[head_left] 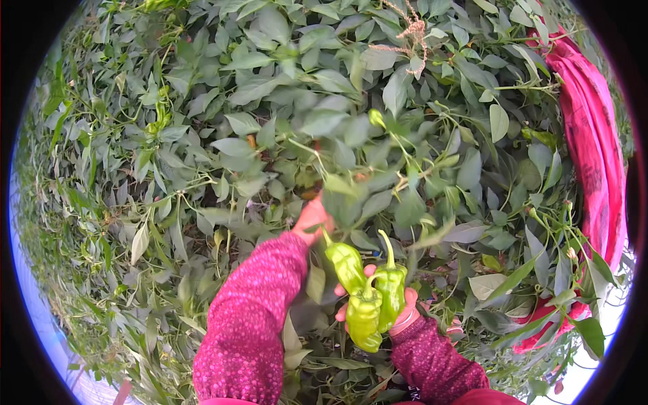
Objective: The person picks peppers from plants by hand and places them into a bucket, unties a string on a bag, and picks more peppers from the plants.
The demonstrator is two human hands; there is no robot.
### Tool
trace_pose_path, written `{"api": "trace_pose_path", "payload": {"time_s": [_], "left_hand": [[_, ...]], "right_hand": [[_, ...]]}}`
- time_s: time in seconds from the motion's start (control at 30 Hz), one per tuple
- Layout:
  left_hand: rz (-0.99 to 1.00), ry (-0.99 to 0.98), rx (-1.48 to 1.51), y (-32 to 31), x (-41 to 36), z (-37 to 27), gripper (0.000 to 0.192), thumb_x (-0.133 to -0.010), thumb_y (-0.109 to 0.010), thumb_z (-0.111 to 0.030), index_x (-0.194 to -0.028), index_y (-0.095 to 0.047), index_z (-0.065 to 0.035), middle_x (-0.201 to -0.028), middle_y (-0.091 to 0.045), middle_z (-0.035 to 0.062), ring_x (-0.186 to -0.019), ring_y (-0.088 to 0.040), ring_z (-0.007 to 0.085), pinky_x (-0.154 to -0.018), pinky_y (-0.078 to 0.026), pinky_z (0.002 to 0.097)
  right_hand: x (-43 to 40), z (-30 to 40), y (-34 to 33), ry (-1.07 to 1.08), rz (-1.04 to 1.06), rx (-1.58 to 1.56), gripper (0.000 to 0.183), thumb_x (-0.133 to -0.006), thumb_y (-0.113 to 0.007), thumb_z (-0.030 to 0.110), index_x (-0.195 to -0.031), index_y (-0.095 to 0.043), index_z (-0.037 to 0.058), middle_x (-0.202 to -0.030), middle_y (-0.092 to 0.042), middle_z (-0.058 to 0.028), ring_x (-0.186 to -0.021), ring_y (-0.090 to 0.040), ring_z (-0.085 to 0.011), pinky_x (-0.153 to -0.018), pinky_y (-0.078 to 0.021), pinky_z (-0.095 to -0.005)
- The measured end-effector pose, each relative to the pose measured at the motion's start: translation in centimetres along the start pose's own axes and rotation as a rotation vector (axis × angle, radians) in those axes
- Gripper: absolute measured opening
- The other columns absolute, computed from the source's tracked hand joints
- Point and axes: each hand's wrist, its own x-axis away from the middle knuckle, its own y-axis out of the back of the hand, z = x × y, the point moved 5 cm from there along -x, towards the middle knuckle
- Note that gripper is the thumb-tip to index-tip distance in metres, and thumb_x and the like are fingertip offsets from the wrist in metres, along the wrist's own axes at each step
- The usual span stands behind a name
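Three light-green peppers rest in my right hand point(408, 307), whose fingers curl around them from below. One pepper point(347, 264) points up to the left, another pepper point(391, 291) stands at the right with a long curved stem, and a third pepper point(364, 319) lies in front of both. My left hand point(312, 218) reaches forward into the leaves of the pepper plants point(283, 167). Foliage covers its fingers, so what they touch is hidden. Both arms wear speckled magenta sleeves.
Dense pepper plants surround me on all sides, some leaves blurred. A bright pink fabric bundle or sack point(590, 136) curves along the right side among the stems. A small green pepper point(376, 118) shows above the leaves ahead, and a dry pinkish seed head point(415, 31) stands farther off.
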Motion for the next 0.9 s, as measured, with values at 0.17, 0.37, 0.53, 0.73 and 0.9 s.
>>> {"api": "trace_pose_path", "payload": {"time_s": [0.17, 0.37, 0.53, 0.73, 0.9], "left_hand": [[0.065, 0.312, 0.422, -4.3, 3.9, -4.5, 0.039, -0.091, -0.058, -0.033, -0.121, -0.058, -0.0078, -0.105, -0.065, 0.0090, -0.092, -0.063, 0.0238, -0.081, -0.050, 0.0347], [0.108, 0.154, 0.252, -7.1, 4.8, -7.3, 0.049, -0.090, -0.058, -0.035, -0.130, -0.048, -0.0084, -0.119, -0.056, 0.0117, -0.109, -0.054, 0.0205, -0.092, -0.044, 0.0335], [0.276, 0.117, -0.306, -7.5, 5.8, -10.3, 0.044, -0.082, -0.058, -0.020, -0.122, -0.051, -0.0043, -0.107, -0.061, 0.0176, -0.099, -0.060, 0.0281, -0.084, -0.048, 0.0391], [0.555, 0.076, -0.730, -6.9, 5.2, -10.9, 0.039, -0.078, -0.054, -0.010, -0.117, -0.056, -0.0035, -0.089, -0.064, 0.0190, -0.080, -0.064, 0.0332, -0.068, -0.051, 0.0440], [0.243, 0.042, -0.726, -3.9, 3.7, -11.4, 0.039, -0.078, -0.059, -0.016, -0.113, -0.058, 0.0009, -0.100, -0.062, 0.0186, -0.090, -0.062, 0.0345, -0.078, -0.052, 0.0428]], "right_hand": [[-1.5, 0.9, -3.2, -0.075, 0.070, 0.078, 0.081, -0.070, -0.078, 0.042, -0.140, -0.042, 0.0218, -0.143, -0.031, -0.0300, -0.125, -0.042, -0.0472, -0.103, -0.0293, -0.0641], [-4.5, 3.6, -4.3, -0.054, -0.304, 0.545, 0.094, -0.068, -0.075, 0.042, -0.142, -0.033, 0.0028, -0.139, -0.042, -0.0216, -0.125, -0.047, -0.0324, -0.108, -0.0353, -0.0424], [-7.1, 9.3, -3.7, 0.275, -0.396, 0.646, 0.075, -0.078, -0.065, 0.053, -0.137, -0.040, 0.0154, -0.132, -0.044, -0.0280, -0.111, -0.053, -0.0439, -0.090, -0.0491, -0.0511], [-5.4, 12.0, -2.8, 0.525, -0.406, 0.602, 0.060, -0.084, -0.062, 0.041, -0.135, -0.046, 0.0143, -0.136, -0.048, -0.0127, -0.126, -0.046, -0.0325, -0.109, -0.0329, -0.0511], [-3.8, 12.9, -2.9, 0.731, -0.382, 0.537, 0.057, -0.085, -0.061, 0.038, -0.135, -0.045, 0.0152, -0.134, -0.050, -0.0082, -0.124, -0.048, -0.0299, -0.108, -0.0345, -0.0504]]}}
